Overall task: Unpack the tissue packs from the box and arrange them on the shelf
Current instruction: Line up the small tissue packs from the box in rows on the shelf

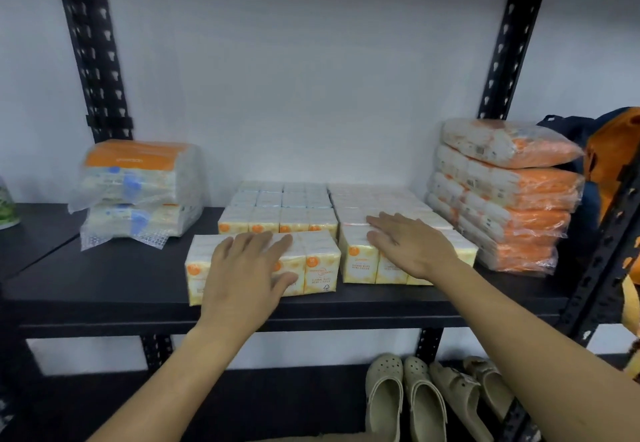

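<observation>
Left hand flat on the front tissue pack, right hand flat on its neighbour, I square up rows on the shelf. Behind, more packs stand placed; no box is visible, so what remains is unclear.

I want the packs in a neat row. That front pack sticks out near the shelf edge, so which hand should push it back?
Probably the left hand. It already lies flat on the front pack, which sits nearer the shelf edge. The right hand rests on the neighbouring block, already further back.
</observation>
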